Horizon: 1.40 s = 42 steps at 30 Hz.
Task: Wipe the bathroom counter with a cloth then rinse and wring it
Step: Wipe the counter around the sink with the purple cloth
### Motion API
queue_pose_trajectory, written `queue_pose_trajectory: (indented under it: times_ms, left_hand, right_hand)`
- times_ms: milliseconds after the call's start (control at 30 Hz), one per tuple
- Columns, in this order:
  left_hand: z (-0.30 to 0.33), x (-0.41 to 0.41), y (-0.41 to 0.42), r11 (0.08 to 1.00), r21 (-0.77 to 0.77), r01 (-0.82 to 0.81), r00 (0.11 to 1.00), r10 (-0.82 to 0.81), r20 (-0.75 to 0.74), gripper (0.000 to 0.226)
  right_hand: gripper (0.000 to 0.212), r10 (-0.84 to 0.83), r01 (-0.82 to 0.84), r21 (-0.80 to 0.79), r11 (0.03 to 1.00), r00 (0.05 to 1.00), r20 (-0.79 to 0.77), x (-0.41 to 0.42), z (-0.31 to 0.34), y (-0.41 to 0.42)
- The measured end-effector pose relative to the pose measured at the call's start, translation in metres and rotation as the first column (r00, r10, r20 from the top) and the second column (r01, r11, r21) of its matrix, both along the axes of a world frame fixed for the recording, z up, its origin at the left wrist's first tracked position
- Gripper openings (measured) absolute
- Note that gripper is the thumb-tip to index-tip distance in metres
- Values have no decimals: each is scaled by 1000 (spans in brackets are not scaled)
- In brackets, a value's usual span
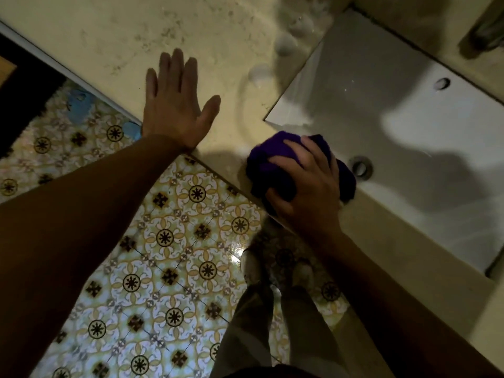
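Note:
A bunched purple cloth [268, 162] lies on the front edge of the beige stone counter [109, 36], right at the near corner of the white rectangular sink [381, 105]. My right hand [305, 186] is closed over the cloth, pressing it down. My left hand [176, 105] rests flat on the counter to the left, fingers spread, holding nothing. Wet smears and blobs of foam [286, 43] sit on the counter beside the sink's left rim.
The sink drain [361, 166] lies just right of the cloth, and an overflow hole [441, 83] is on the far wall. A dark object [488, 31] stands at the top right. Patterned floor tiles [163, 241], a shaggy mat [62, 124] and my legs are below.

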<state>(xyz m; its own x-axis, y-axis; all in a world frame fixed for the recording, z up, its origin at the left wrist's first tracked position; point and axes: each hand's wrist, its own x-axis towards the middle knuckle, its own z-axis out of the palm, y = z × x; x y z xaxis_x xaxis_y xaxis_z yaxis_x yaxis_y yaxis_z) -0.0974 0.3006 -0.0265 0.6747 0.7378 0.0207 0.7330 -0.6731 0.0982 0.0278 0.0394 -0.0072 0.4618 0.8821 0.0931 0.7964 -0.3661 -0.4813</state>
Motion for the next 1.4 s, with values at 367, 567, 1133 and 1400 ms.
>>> queue_pose_trajectory:
  times_ms: [367, 567, 1133, 1400]
  left_hand:
    - [2, -1, -1, 1000, -10, -7, 999, 7, 32, 83]
    - [1, -1, -2, 1000, 3, -16, 998, 16, 59, 82]
    - [7, -1, -3, 999, -21, -32, 994, 34, 100, 76]
    - [9, 0, -3, 999, -18, -45, 996, 46, 70, 77]
  right_hand:
    - [52, -79, 82, -30, 996, 993, 82, -9, -5, -108]
    - [54, -163, 163, -8, 987, 985, 54, -7, -4, -31]
    - [36, -8, 9, 12, 1000, 993, -116, 8, 24, -54]
    - [32, 187, -175, 110, 978, 977, -107, -3, 23, 74]
